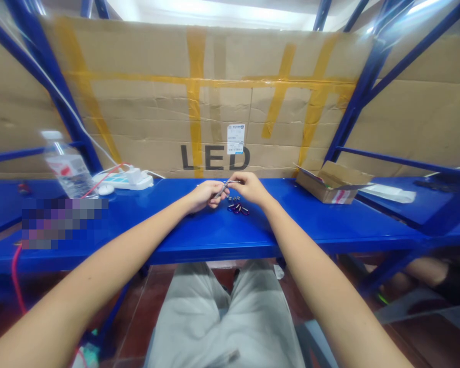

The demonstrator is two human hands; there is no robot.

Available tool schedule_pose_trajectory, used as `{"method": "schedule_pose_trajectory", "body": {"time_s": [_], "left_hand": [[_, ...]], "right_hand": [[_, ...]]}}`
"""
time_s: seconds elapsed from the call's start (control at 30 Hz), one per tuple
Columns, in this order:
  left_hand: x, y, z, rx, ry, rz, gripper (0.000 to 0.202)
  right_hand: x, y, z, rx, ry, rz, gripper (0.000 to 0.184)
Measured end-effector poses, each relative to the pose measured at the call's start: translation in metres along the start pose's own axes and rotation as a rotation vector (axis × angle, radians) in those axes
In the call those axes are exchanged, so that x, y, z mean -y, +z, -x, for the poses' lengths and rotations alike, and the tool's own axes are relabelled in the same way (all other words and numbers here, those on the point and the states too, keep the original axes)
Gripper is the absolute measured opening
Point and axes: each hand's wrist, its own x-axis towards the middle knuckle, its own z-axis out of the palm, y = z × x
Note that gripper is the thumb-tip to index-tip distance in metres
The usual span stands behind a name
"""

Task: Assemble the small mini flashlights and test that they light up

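Note:
Above the middle of the blue table (214, 230), my two hands meet at a small, slim, grey metallic piece (222, 190) whose kind I cannot make out. My left hand (206, 195) has its fingers closed around this piece. My right hand (250, 187) pinches at its upper end, where a thin bit shows between the fingertips. Just below the hands lies a small cluster of dark purple loops with silvery parts (238, 208), which look like little clips or rings. Several tiny metal pieces (234, 199) lie right behind them.
A water bottle (67, 166), a white power strip (126, 179) and a pixelated patch (61, 222) are at left. An open cardboard box (331, 183) and a white packet (387, 193) are at right. Taped cardboard (149, 117) stands behind. Another person's leg (425, 271) shows at lower right.

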Motion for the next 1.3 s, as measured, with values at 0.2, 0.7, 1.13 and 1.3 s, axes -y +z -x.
{"method": "schedule_pose_trajectory", "body": {"time_s": [0.2, 0.7, 1.13, 1.3], "left_hand": [[-0.004, -0.011, -0.002, -0.079, 0.061, -0.192, 0.016], [0.001, -0.076, -0.003, -0.118, 0.297, -1.431, 0.017], [-0.006, -0.071, -0.009, 0.036, 0.244, -1.739, 0.032], [-0.004, -0.077, -0.011, 0.005, 0.231, -1.707, 0.029]], "right_hand": [[-0.005, -0.002, -0.001, -0.074, 0.036, 0.055, 0.016], [-0.002, -0.003, 0.0, -0.078, 0.082, 0.104, 0.014], [-0.004, -0.003, -0.001, -0.07, 0.082, 0.112, 0.015], [-0.004, -0.003, 0.0, -0.068, 0.088, 0.113, 0.015]]}}
